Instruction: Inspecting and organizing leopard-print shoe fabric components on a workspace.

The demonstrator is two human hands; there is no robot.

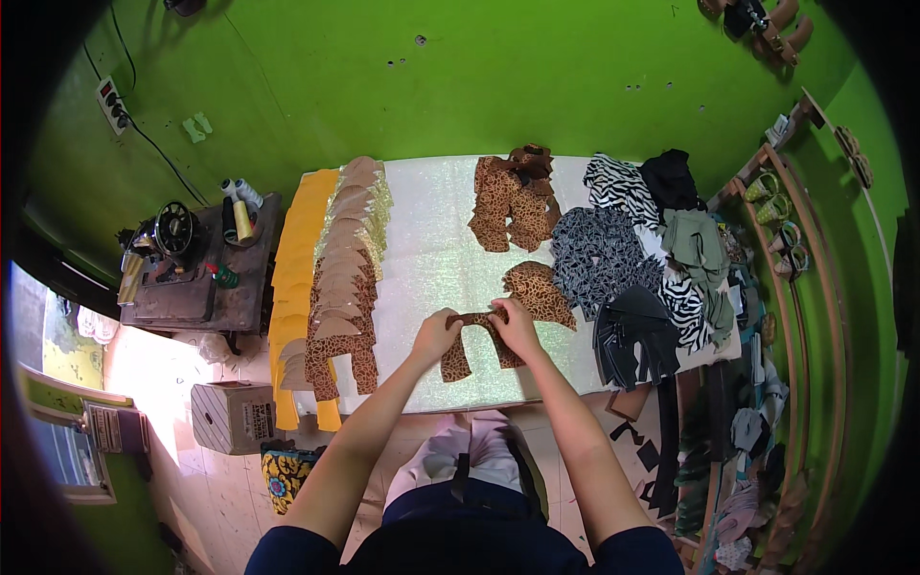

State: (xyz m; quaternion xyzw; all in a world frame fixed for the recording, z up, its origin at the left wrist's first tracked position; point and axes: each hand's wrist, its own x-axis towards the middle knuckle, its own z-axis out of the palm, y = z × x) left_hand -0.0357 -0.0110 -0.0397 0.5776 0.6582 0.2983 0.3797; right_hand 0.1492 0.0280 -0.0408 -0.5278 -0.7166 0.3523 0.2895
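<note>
Station 1: How many pieces are under your hands?

Station 2: One. A U-shaped leopard-print piece (455,361) lies at the near edge of the white table (422,240), its two legs pointing toward you.

Station 1: State the count of the surrounding stacks.

Station 2: To your left, one yellow row (295,278) and, beside it, one row of leopard-print and tan pieces (345,316); overlap prevents a count of single pieces. Near your right hand, one fan of leopard-print pieces (537,290). Beyond it, one leopard-print group (494,206). Farther right, one grey-patterned heap (604,254), one black stack (628,331) and one olive heap (698,247). Zebra-print cloth (618,179) shows in two places.

Station 1: And off the white table?

Station 2: One sewing machine (175,230) on the dark table (172,305), and one cardboard box (225,417) on the floor.

Station 1: Report the condition of your hands.

Station 2: Both are nearly closed. Your left hand (438,335) grips the piece's upper left corner; your right hand (516,326) grips its upper right corner, the band spanning between them.
</note>
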